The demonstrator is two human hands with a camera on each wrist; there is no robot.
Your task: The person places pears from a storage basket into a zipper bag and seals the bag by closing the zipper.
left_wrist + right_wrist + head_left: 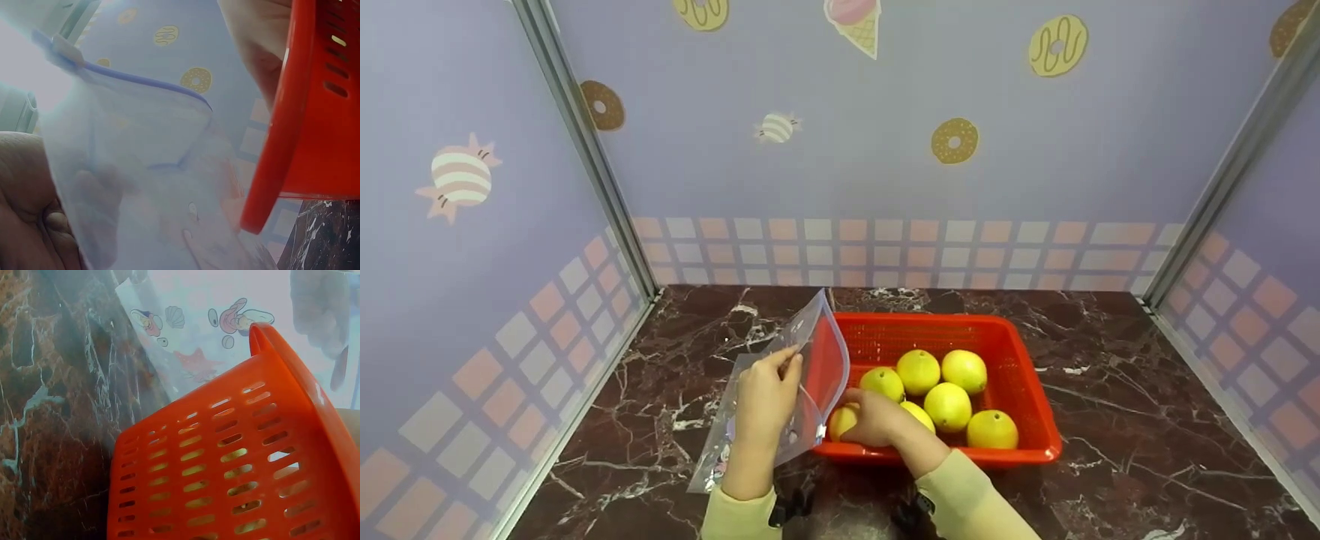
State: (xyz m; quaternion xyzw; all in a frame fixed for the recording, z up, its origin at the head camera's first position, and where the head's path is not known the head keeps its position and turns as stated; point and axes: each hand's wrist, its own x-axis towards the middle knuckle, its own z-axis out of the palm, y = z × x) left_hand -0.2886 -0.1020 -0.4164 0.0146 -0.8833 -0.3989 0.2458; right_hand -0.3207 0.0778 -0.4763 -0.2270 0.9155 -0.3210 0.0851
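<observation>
My left hand (pixel 765 397) pinches the side of a clear zip bag (pixel 829 352), whose mouth gapes toward the basket. Its blue-edged zip and slider (pixel 67 50) show in the left wrist view. Inside the front left corner of a red plastic basket (pixel 1035 397), my right hand (pixel 881 421) grips a round yellow lemon (pixel 842 424), partly hidden by the fingers. Several other lemons (pixel 949 407) lie in the basket. The right wrist view shows the basket's slotted wall (pixel 225 455) and cartoon prints on the bag (pixel 185 332); the right fingers are hidden there.
Both stand on a dark red marbled table (pixel 1132 420). Patterned panels (pixel 885 180) close off the back and both sides, with grey metal posts (pixel 585 142) at the corners. The bag's lower part lies on the table left of the basket.
</observation>
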